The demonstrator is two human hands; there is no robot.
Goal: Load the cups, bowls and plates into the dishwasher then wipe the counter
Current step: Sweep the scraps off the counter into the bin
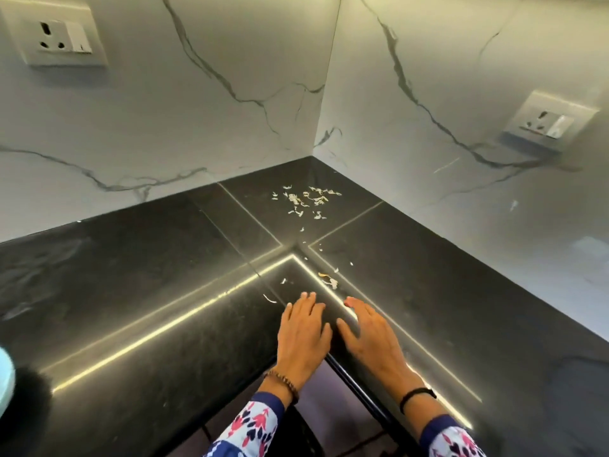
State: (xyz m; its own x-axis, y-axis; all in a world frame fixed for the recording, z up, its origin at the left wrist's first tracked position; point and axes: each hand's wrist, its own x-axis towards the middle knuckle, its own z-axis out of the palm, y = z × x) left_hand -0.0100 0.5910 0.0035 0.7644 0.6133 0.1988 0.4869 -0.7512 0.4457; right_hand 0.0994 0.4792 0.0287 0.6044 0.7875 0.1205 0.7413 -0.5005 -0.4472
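Looks like the wiping step: both hands, left [303, 328] and right [369, 334], lie flat on the counter [131, 291], holding nothing. Next they'd need a cloth for those scraps [304, 201].

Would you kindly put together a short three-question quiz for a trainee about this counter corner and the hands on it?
1. True or false: the left hand holds a cloth.
2. Multiple choice: the larger heap of pale scraps lies (A) in the far corner of the black counter, (B) in a bowl, (C) under the right hand.
3. Fill in: the number of wall sockets in view is ___.

Key: 1 false, both hands lie flat and bare on the counter; 2 A; 3 two.
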